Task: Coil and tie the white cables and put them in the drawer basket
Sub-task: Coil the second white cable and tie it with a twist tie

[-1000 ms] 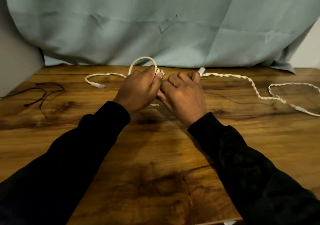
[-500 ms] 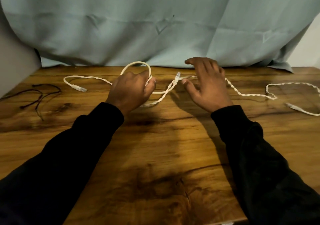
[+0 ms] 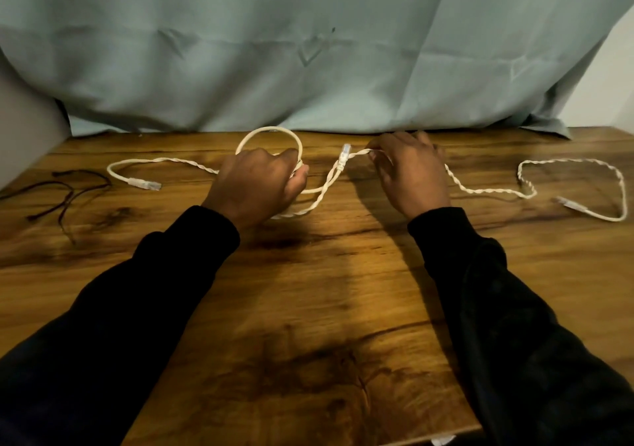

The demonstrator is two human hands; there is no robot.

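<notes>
Left hand: the left hand (image 3: 255, 181) is curled round a small round loop (image 3: 269, 140) of white cable, knuckles up, the loop rising just beyond its fingers.
Right hand: the right hand (image 3: 413, 174) lies palm down over the cable with fingers spread; its fingertips seem to pinch the strand, though the hold itself is hidden under the hand.
White cable: the white cable (image 3: 322, 191) is thin, twisted like a braid, and lies on the table; it sags in a curve between the two hands.
Plugs: a clear plug (image 3: 344, 153) sticks up between the hands; another plug end (image 3: 145, 183) lies left of the left hand; a third (image 3: 569, 203) lies well right of the right hand.
Table: glossy wooden table (image 3: 308, 308), dark grain streaks.
Backdrop: creased pale-green cloth (image 3: 308, 51) beyond both hands.
Dark cord: thin black cord (image 3: 65, 198), far left of the left hand.
Sleeves: black, soft fabric.
</notes>
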